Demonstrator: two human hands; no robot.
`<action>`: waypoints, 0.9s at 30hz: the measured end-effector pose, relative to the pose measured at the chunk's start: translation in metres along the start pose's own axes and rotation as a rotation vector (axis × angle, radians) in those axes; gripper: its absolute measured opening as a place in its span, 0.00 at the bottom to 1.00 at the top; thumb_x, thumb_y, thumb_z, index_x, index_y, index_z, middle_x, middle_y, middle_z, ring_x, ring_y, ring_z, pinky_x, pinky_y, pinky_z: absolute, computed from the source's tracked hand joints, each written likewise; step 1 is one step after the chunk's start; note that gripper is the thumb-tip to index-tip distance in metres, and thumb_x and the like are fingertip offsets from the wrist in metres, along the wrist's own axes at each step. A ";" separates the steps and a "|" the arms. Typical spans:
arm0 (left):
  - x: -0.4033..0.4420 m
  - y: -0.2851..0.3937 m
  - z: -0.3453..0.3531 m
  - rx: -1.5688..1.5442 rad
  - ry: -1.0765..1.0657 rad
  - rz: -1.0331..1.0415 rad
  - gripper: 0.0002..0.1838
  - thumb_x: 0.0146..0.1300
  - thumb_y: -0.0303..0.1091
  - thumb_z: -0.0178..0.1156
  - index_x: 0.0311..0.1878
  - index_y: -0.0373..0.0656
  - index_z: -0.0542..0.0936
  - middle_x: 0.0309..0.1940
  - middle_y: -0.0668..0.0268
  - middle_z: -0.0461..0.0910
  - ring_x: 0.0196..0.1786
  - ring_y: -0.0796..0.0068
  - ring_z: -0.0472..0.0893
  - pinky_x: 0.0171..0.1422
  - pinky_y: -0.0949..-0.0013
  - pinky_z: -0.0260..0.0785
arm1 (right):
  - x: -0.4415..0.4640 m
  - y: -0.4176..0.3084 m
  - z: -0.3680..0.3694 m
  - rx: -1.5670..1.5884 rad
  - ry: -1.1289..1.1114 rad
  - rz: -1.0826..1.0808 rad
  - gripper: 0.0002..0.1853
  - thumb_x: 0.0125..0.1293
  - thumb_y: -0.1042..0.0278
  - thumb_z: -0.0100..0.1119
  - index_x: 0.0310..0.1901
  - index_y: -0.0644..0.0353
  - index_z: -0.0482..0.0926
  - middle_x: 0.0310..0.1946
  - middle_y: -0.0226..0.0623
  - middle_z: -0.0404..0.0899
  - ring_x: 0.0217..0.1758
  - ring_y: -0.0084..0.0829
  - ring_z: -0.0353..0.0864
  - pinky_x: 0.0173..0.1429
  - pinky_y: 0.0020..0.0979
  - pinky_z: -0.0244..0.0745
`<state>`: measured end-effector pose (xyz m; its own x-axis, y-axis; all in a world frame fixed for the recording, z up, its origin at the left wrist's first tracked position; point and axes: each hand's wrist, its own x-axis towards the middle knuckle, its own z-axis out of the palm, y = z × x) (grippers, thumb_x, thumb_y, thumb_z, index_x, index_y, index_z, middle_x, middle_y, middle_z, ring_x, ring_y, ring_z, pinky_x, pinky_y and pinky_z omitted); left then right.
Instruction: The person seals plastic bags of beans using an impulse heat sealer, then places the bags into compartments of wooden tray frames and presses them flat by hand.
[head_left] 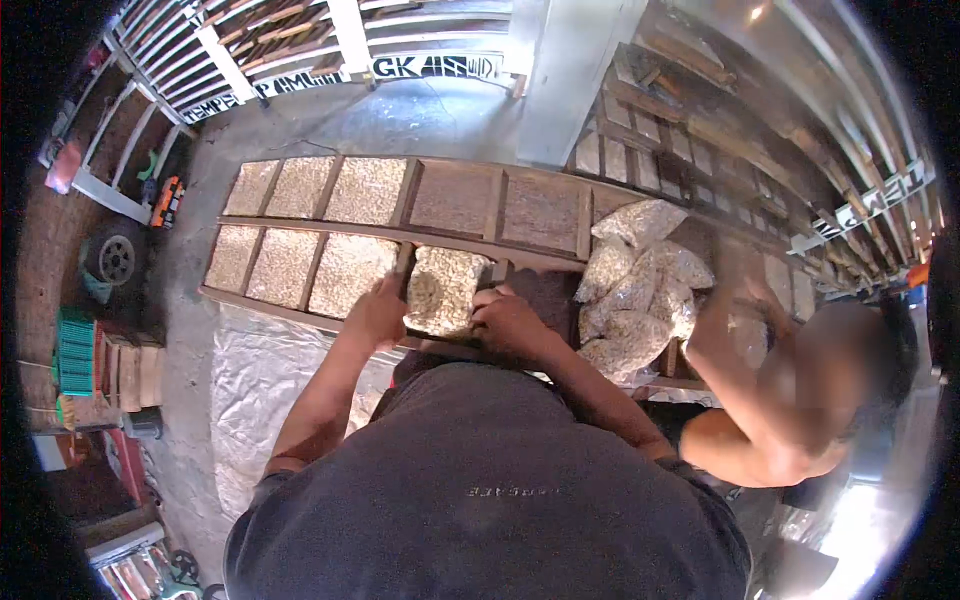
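A block of pale, grainy material (445, 290) lies in a square compartment of the long wooden rack (490, 248). My left hand (378, 315) is at the block's left edge, on the divider, with its fingers curled. At the block's right side my right hand (505, 318) is wrapped round a small dark piece (500, 275) that I cannot make out clearly. Filled compartments (355, 275) continue to the left of my left hand. To the right of my right hand, plump clear bags of the pale material (640, 285) are heaped on the rack.
A person (765, 400) sits at the right beside the bags, arms over the rack. A pillar (568, 80) rises behind. Plastic sheeting (265, 390) lies on the floor at the left, with a green crate (75, 350) farther left.
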<state>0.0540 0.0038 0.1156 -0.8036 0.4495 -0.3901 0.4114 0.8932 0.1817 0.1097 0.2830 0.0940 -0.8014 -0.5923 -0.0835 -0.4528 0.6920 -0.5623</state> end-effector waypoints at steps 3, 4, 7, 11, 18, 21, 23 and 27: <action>-0.003 0.056 -0.027 -0.039 0.562 -0.003 0.51 0.69 0.46 0.61 0.83 0.28 0.45 0.85 0.41 0.45 0.87 0.39 0.45 0.88 0.43 0.42 | -0.034 -0.032 -0.047 -0.196 0.693 0.278 0.24 0.63 0.58 0.70 0.56 0.65 0.83 0.55 0.54 0.79 0.63 0.56 0.76 0.69 0.52 0.69; 0.004 0.073 -0.030 -0.144 0.840 0.032 0.51 0.72 0.53 0.60 0.84 0.29 0.47 0.85 0.41 0.44 0.88 0.41 0.43 0.89 0.43 0.39 | -0.048 -0.023 -0.057 -0.386 0.754 0.381 0.26 0.62 0.55 0.71 0.57 0.64 0.82 0.56 0.55 0.79 0.64 0.57 0.75 0.70 0.53 0.68; 0.057 0.082 0.022 -0.103 0.301 0.238 0.54 0.75 0.67 0.50 0.84 0.29 0.46 0.86 0.42 0.42 0.88 0.44 0.41 0.90 0.45 0.32 | -0.089 0.028 -0.066 -0.619 0.820 0.672 0.30 0.61 0.52 0.73 0.60 0.61 0.80 0.57 0.52 0.79 0.64 0.57 0.75 0.71 0.55 0.66; 0.052 0.090 0.002 -0.091 0.441 0.253 0.53 0.74 0.72 0.45 0.86 0.40 0.46 0.87 0.46 0.41 0.89 0.47 0.39 0.90 0.46 0.30 | -0.109 0.044 -0.087 -0.429 0.870 0.604 0.30 0.60 0.50 0.74 0.61 0.58 0.81 0.53 0.48 0.83 0.60 0.55 0.77 0.69 0.55 0.66; 0.056 0.076 0.021 -0.075 0.327 0.273 0.49 0.74 0.72 0.46 0.85 0.44 0.55 0.87 0.48 0.44 0.88 0.45 0.42 0.89 0.41 0.30 | -0.119 0.063 -0.084 -0.434 0.889 0.646 0.30 0.60 0.47 0.75 0.58 0.58 0.83 0.54 0.48 0.84 0.60 0.53 0.78 0.68 0.53 0.69; 0.060 0.074 0.024 -0.029 0.299 0.326 0.47 0.74 0.72 0.44 0.84 0.48 0.58 0.86 0.49 0.45 0.88 0.45 0.42 0.88 0.39 0.29 | -0.110 0.065 -0.090 -0.473 0.940 0.617 0.28 0.60 0.47 0.75 0.55 0.60 0.83 0.51 0.46 0.84 0.56 0.51 0.80 0.62 0.50 0.73; 0.064 0.067 0.031 -0.097 0.331 0.358 0.46 0.74 0.72 0.45 0.84 0.50 0.60 0.86 0.48 0.46 0.88 0.45 0.42 0.88 0.39 0.29 | -0.106 0.065 -0.092 -0.573 1.015 0.584 0.28 0.60 0.47 0.76 0.54 0.59 0.84 0.49 0.45 0.84 0.54 0.50 0.81 0.60 0.50 0.73; 0.059 0.064 0.027 -0.093 0.324 0.398 0.44 0.75 0.71 0.45 0.85 0.53 0.58 0.86 0.47 0.46 0.88 0.45 0.42 0.88 0.40 0.29 | -0.105 0.073 -0.089 -0.671 0.942 0.611 0.21 0.63 0.51 0.73 0.50 0.57 0.86 0.42 0.45 0.84 0.47 0.53 0.82 0.56 0.51 0.75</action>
<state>0.0443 0.0870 0.0795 -0.6906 0.7228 0.0224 0.6841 0.6429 0.3444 0.1260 0.4326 0.1347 -0.7856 0.2142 0.5805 0.1929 0.9762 -0.0992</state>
